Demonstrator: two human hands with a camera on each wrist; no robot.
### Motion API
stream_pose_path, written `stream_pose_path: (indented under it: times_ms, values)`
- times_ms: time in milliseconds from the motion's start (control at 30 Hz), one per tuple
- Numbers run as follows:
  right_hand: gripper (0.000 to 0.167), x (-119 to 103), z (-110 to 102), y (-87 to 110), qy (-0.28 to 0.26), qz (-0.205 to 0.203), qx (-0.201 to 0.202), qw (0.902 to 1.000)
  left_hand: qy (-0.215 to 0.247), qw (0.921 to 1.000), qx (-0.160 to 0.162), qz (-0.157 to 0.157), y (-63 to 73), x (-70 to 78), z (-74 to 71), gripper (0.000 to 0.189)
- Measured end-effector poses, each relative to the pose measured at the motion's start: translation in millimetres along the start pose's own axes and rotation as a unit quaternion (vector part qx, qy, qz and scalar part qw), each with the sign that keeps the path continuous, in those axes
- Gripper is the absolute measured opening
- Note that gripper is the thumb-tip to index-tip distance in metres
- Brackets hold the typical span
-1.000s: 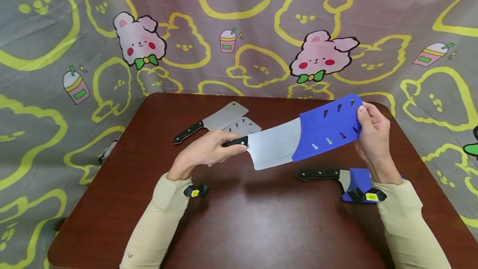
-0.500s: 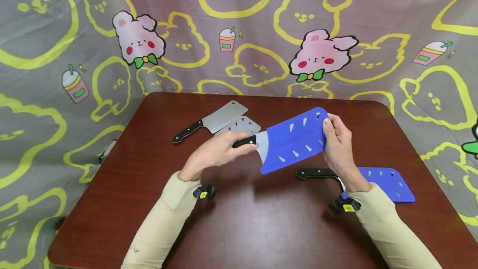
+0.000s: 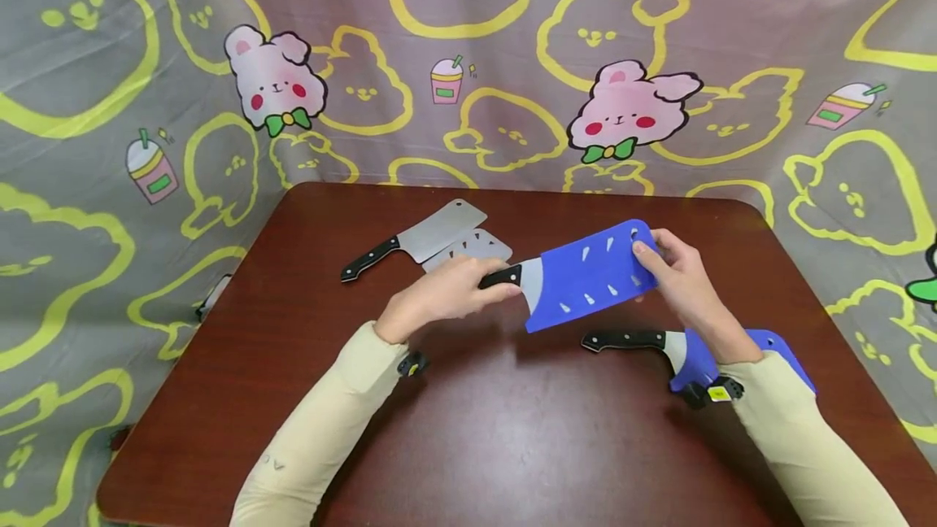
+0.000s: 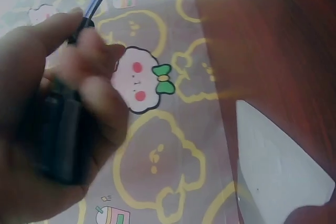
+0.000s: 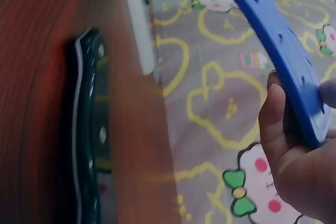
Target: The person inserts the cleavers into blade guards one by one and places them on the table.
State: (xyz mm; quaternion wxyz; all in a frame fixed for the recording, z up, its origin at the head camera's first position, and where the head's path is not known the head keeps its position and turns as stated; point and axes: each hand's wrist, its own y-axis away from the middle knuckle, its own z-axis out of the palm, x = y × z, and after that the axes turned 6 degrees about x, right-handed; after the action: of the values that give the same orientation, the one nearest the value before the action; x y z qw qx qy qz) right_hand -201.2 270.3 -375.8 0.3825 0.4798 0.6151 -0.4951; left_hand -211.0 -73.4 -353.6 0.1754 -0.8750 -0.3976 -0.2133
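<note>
My left hand (image 3: 461, 287) grips the black handle (image 3: 505, 276) of a cleaver held up over the table. A blue blade cover (image 3: 586, 279) with small slots encloses nearly all of its blade; a strip of bare steel (image 3: 533, 283) shows beside the handle. At the cover's far end, my right hand (image 3: 681, 271) pinches the corner between thumb and fingers. In the right wrist view the blue cover (image 5: 283, 51) is seen edge-on, thumb on one face and fingers on the other.
On the table (image 3: 468, 429), a second cleaver (image 3: 622, 340) in a blue cover lies at right, partly behind my right forearm. A bare cleaver (image 3: 439, 230) lies at the back left, overlapping a pale slotted cover (image 3: 479, 245). A patterned curtain (image 3: 512, 23) surrounds the table.
The blue cover has slid leftward over the cleaver's blade until only a strip by the handle shows. Both hands, close together, have then shifted slightly right with it.
</note>
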Motion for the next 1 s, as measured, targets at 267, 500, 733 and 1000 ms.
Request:
stream_pose_path:
  times_ms: [267, 500, 733, 1000]
  values:
    - [0.037, 20.5, -22.1, -9.9, 0.149, 0.018, -0.017, 0.9885, -0.058, 0.9983, 0.008, -0.005, -14.0, -16.6, 16.2, 0.034]
    - [0.05, 37.7, -24.7, -22.5, 0.181, 0.075, -0.027, 0.9804, -0.075, 0.9969, -0.005, -0.021, -28.0, -24.5, 31.0, 0.031]
    - [0.053, 53.5, -26.3, -39.5, 0.193, 0.108, -0.079, 0.9721, -0.088, 0.9956, -0.022, -0.021, -34.8, -24.6, 39.7, 0.024]
    - [0.053, 55.7, -31.1, -50.3, 0.216, 0.115, -0.115, 0.9627, -0.072, 0.9961, -0.036, -0.036, -37.2, -24.5, 42.9, 0.023]
